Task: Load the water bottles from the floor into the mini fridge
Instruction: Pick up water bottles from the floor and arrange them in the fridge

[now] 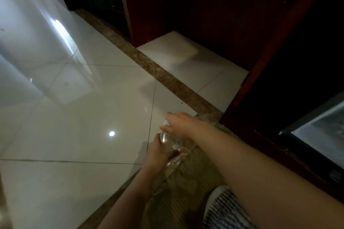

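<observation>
Low over the floor's near edge, the right hand [177, 124] curls its fingers over the top end of a clear water bottle [167, 142]. The left hand [155, 151] grips the bottle's body from below and to the left. The bottle is tilted, with its cap end pointing away from the person. Whether its base rests on anything is hidden by the hands.

Just beneath the hands lies a ribbed, brownish mat [188, 178], and the bottle sits over the mat's left border. Something crinkled and see-through [208, 120] shows just behind the right wrist, too blurred to identify. A striped fabric [225, 212] lies under the right forearm at the bottom of the view.

To the right, well apart from the bottle, the mini fridge [320, 128] shows as a black frame around a pale surface, cut off by the picture's edge. Between it and the hands runs the dark red cabinet [279, 42], whose upright post and low base edge stand in the direct line. A speckled stone strip [167, 78] runs diagonally from the mat toward the cabinet's far side.

Left of the strip, glossy pale floor tiles [83, 117] spread wide. A bright light spot [111, 133] reflects there.
</observation>
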